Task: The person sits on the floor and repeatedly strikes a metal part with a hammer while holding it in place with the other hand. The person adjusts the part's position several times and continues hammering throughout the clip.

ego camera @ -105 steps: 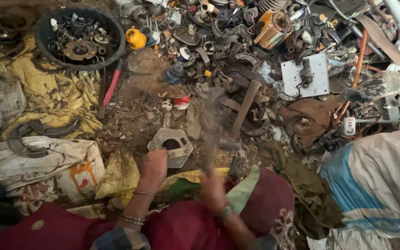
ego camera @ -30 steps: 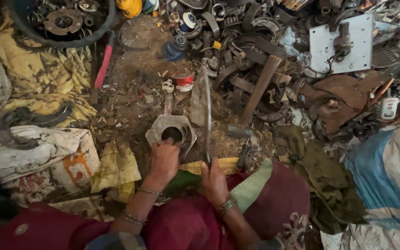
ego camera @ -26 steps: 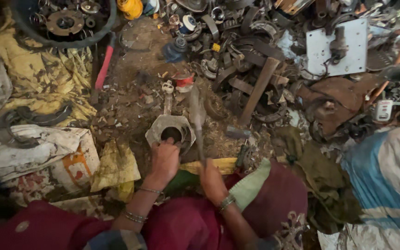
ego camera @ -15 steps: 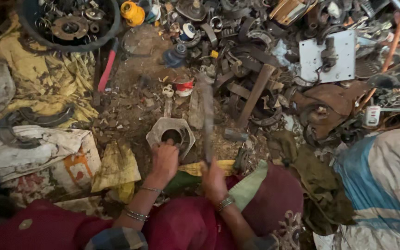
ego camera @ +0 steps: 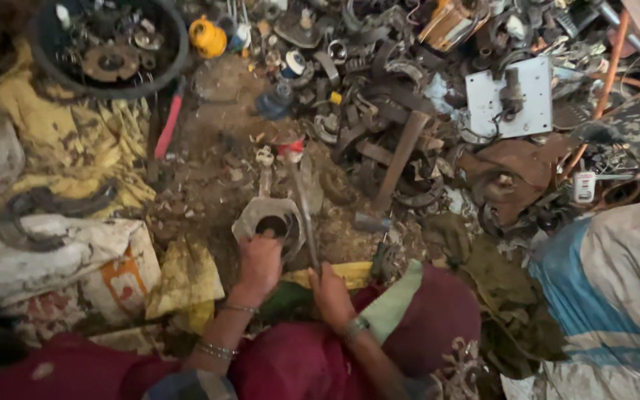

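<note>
A grey hexagonal metal block (ego camera: 250, 220) with a round hole lies on the dirt floor in front of me. My left hand (ego camera: 259, 261) rests on its near edge, fingers curled over a small piece at the hole. My right hand (ego camera: 329, 290) grips the handle of a hammer-like tool (ego camera: 304, 215), whose blurred shaft slants up and left over the block's right side. Bangles circle both wrists.
A heap of scrap metal fills the back and right, with a white plate (ego camera: 507, 98) and a wooden-handled tool (ego camera: 396, 157). A black tub (ego camera: 169, 55) of parts sits far left beside a red-handled tool (ego camera: 167, 127). Sacks (ego camera: 61, 248) and a striped bag (ego camera: 616, 289) flank me.
My right hand has swung the tool down and left, from raised beside the block to over its right side. My left hand stays on the block.
</note>
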